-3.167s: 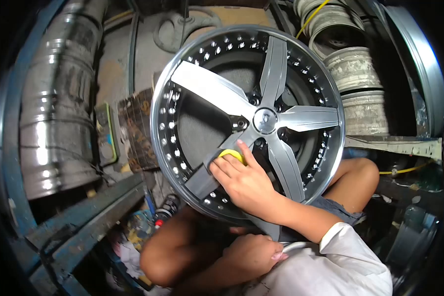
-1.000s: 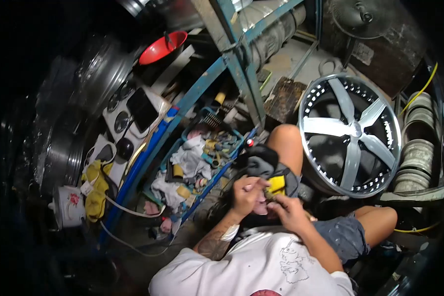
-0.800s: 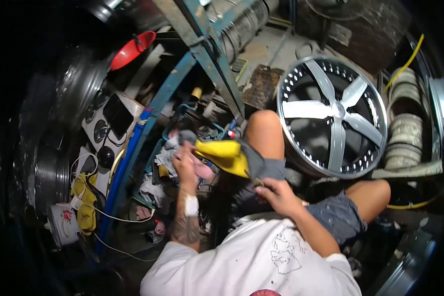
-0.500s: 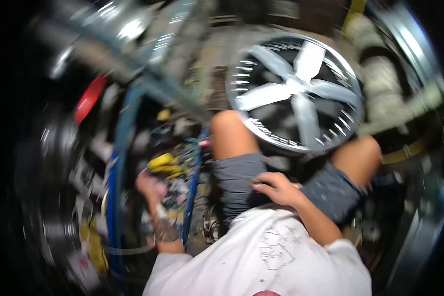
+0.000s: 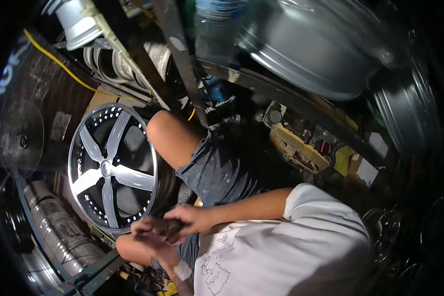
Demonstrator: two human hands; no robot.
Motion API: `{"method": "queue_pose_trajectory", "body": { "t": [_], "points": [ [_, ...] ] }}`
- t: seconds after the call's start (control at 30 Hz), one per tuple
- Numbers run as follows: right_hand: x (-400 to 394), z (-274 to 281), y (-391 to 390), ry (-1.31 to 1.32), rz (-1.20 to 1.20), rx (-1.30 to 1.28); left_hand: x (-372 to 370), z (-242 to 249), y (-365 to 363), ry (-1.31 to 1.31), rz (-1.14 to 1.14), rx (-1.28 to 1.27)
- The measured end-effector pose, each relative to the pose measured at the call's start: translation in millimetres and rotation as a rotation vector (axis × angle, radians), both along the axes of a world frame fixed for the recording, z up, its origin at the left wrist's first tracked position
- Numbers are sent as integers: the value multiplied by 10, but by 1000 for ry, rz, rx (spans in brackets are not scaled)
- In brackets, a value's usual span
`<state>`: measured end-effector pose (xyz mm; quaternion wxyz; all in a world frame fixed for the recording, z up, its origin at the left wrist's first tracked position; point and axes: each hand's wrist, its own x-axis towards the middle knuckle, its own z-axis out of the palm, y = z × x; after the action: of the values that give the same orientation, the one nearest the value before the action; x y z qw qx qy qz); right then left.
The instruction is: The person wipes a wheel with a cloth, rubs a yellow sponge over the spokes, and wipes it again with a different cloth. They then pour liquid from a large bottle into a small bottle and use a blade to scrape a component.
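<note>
My left hand [image 5: 155, 238], with a pale wrap at the wrist, is raised over my lap. Its fingers look loosely bent and apart, though slightly blurred. Right beside it, my right hand [image 5: 188, 218] has its fingers closed around something small and dark, too unclear to name. Just beyond both hands is a large wheel rim [image 5: 106, 168] with five polished spokes and a dark inner face, between my knees. Grey shorts [image 5: 222, 172] cover my thighs.
A metal cylinder [image 5: 59, 227] lies left of the rim. A plastic bottle [image 5: 217, 29] and large silver rims [image 5: 306, 49] are above on a dark frame [image 5: 291, 98]. A yellow-edged tool box [image 5: 298, 148] sits at right.
The view has swung right, so the rim now appears at left. My left hand has come from the cluttered left side to meet my right hand over my lap.
</note>
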<state>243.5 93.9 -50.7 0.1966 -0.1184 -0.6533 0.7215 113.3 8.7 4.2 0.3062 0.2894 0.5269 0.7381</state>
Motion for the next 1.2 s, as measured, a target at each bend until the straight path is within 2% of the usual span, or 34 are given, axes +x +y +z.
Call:
{"method": "queue_pose_trajectory", "body": {
  "t": [0.07,0.13,0.17,0.2,0.23,0.27,0.33,0.37,0.4,0.43,0.5,0.6,0.67,0.7,0.77,0.83,0.87,0.9,0.93,0.97,1.0,1.07,1.13,1.2],
  "points": [
    [360,223,195,-130,-72,-228,143,-38,426,-45,-361,159],
    [703,253,219,-67,-333,69,501,-20,730,-14,-327,132],
    [836,245,206,-96,-335,-10,705,34,835,-13,-375,104],
    [948,126,165,-85,-446,70,873,81,928,-16,-421,74],
    [1125,169,173,-97,-466,31,987,54,1052,-147,-556,205],
    [1297,212,181,-105,-482,-7,1148,126,1080,-364,-537,137],
    [1463,106,119,134,-566,-371,1245,116,1187,-771,-596,41],
    [1567,155,133,237,-576,-456,1296,108,1245,-821,-631,8],
    [1779,140,164,155,-450,-656,1344,87,1313,-869,-664,-20],
    [1777,152,162,162,-500,-656,1374,-9,1377,-796,-656,2],
    [1770,72,218,182,-542,-577,1404,-84,1431,-844,-628,-1],
    [1676,-58,223,418,-533,-857,1416,-8,1423,-968,-642,-24],
    [1641,-59,311,495,-374,-1115,1369,-74,1440,-1100,-686,-11],
    [1611,-125,344,547,-302,-1215,1360,-108,1432,-983,-661,16],
    [1561,-204,377,573,-188,-1418,1233,-246,1447,-592,-554,33],
    [1542,-191,402,572,-198,-1491,1195,-241,1430,-222,-428,31],
    [1541,-181,408,571,-207,-1527,1086,-348,1375,-62,-497,40],
    [1531,-168,418,695,-140,-1496,1054,-354,1326,158,-542,42],
    [1515,51,526,761,-148,-1521,1030,-364,1273,376,-585,41],
    [1489,29,522,645,-255,-1507,976,-386,1211,477,-664,-59],
    [1465,17,519,528,-359,-1488,1054,-301,1203,653,-655,3],
    [1355,46,539,550,-451,-1428,1156,-236,1174,746,-626,-46],
    [1359,-2,420,285,-620,-1133,1159,-264,1110,752,-663,-153],
    [1357,-41,328,161,-779,-688,1177,-285,1094,805,-674,-50]
  ]
}}
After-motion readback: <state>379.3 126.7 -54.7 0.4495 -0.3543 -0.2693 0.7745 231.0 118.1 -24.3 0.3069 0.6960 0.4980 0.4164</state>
